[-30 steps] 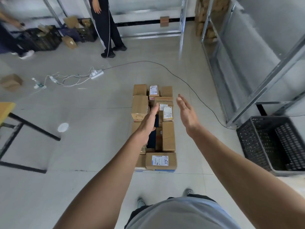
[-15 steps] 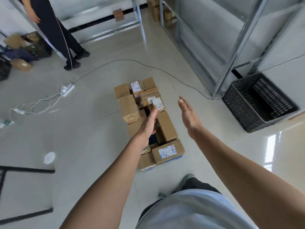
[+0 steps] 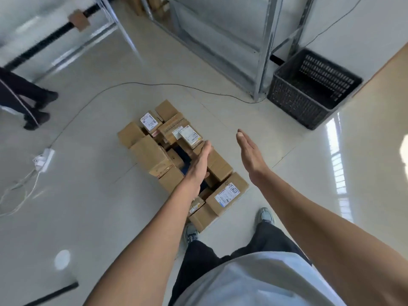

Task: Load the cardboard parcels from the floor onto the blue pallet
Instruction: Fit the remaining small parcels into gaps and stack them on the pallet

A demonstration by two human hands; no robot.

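Two hands out in front, neither holding anything. Left hand [image 3: 199, 164] hangs above the middle of the stack, fingers straight and together, palm turned to the right. Right hand [image 3: 249, 155] is just right of the stack, fingers straight too, palm facing left. The hands are apart and touch neither each other nor any box.

Cardboard parcels [image 3: 150, 153] sit packed in one long block straight ahead of the person's shoes [image 3: 266, 215]. Blue pallet [image 3: 182, 152] shows only as dark blue patches in the gaps between boxes near the middle; the rest is covered. The nearest labelled parcel [image 3: 227, 193] has handwriting on its white sticker and sits at the near right corner. There are two more white labels at the far end: one [image 3: 150, 121] on a far-left box, one [image 3: 189, 135] just beyond the left fingertips. Can't tell how many layers there are.

Around it:
- A black plastic crate [image 3: 309, 89] stands at far right, beside the foot of a metal shelving rack [image 3: 265, 51].
- A thin black cable [image 3: 136, 85] runs across the floor [image 3: 99, 206] behind the stack.
- A white power strip [image 3: 44, 159] lies at left.
- Another person's legs [image 3: 22, 100] are at the left edge, in dark trousers and shoes.
- The frame edges are motion-blurred.
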